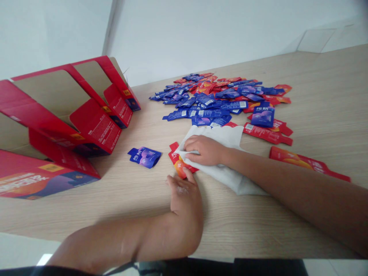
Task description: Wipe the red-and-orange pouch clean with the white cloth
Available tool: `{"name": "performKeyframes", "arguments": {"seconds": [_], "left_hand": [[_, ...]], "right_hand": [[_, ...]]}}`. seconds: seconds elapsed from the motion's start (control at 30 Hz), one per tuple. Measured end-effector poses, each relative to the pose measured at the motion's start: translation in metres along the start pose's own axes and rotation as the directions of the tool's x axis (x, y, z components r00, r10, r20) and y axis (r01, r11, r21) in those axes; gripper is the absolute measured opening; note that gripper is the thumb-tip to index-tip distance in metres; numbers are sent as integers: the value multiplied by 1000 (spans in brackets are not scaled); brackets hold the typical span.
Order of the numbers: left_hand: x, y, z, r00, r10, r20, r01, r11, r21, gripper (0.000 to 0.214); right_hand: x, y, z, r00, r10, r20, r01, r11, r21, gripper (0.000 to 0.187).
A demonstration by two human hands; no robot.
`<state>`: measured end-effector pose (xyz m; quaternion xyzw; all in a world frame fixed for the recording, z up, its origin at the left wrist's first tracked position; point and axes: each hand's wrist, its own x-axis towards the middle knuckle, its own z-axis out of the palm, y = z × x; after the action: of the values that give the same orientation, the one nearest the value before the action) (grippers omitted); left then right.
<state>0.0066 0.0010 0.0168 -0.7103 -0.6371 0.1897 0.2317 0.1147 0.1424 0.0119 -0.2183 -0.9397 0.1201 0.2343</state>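
A red pouch (180,165) with an orange fruit print lies on the table, partly covered by a white cloth (227,176). My right hand (204,150) is closed on a bunched fold of the cloth, over the pouch's upper right part. At the pouch's near edge, my left hand (185,191) grips it with thumb and finger; some fingertips are hidden. To the left lies a single blue pouch (146,157) with a purple fruit print. Behind the cloth spreads a heap of blue and red pouches (205,100).
Red open-fronted boxes (99,128) stand in a row on the left. Another red pouch (307,161) lies beyond my right forearm, partly behind it. A white wall (215,34) rises along the back edge of the wooden table (138,207).
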Motion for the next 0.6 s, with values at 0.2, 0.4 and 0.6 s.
{"name": "performKeyframes", "arguments": {"seconds": [0.2,0.4,0.6], "left_hand": [[0,-1,-2,1000,-4,-2,4,999,-32,51],[0,0,-2,1000,-24,-8,23,997,-70,51],[0,0,0,1000,-5,5,5,1000,-18,51]], "right_hand": [[0,0,0,1000,2,-3,-2,1000,7,19],[0,0,1,1000,4,-12,-4,1000,19,19],[0,0,1,1000,3,-7,-2,1000,15,20]]}}
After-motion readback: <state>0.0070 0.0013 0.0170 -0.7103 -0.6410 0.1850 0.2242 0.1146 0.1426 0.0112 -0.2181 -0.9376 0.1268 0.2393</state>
